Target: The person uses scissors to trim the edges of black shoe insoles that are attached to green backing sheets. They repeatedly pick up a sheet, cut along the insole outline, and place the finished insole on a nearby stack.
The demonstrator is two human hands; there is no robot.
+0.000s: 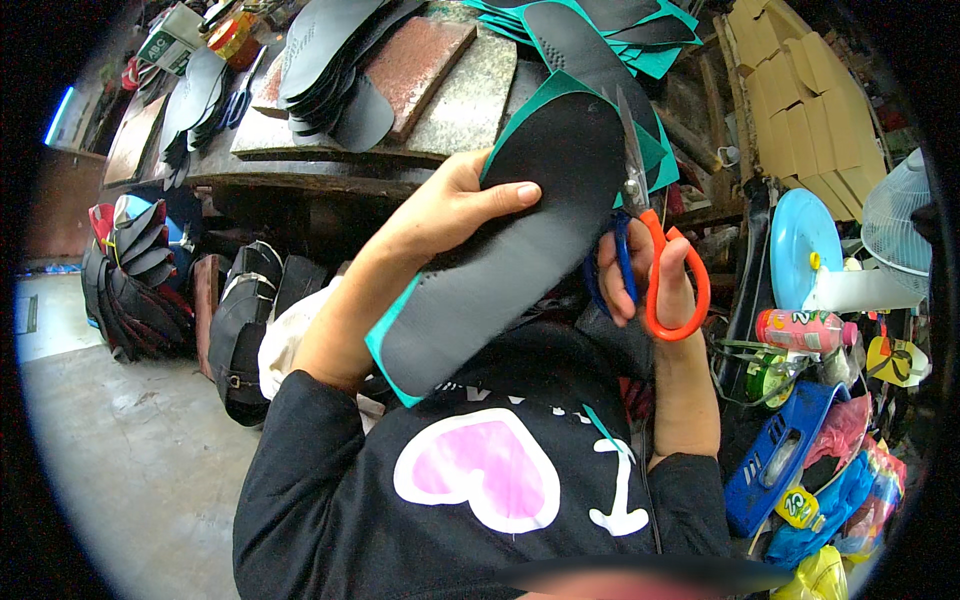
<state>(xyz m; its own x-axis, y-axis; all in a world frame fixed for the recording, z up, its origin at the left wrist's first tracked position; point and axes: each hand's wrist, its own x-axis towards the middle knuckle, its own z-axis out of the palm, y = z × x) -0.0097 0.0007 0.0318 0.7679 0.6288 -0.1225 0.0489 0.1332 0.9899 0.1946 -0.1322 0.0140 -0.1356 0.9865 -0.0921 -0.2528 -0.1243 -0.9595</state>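
Note:
My left hand (450, 212) grips a black shoe insole (505, 245), its thumb lying on the top face. Teal backing sheet (523, 128) shows past the insole's edge at the wide far end and at the near end; along the far right the border is cut close or hidden. My right hand (678, 285) has its fingers in the loops of scissors (657, 285) with one orange and one blue handle. The handles are spread apart. One blade points away from me along the insole's right edge; the other is hard to make out. A thin teal offcut (603, 428) lies on my shirt.
Ahead, a workbench (455, 105) bears stacked black insoles (335, 65), other scissors (240, 98) and uncut teal-backed pieces (640, 30). Yellowish sheets (815, 110) stand at far right, above a fan (897, 225), a pink bottle (800, 330) and a blue plastic frame (785, 455). Bundled straps (140, 280) sit left.

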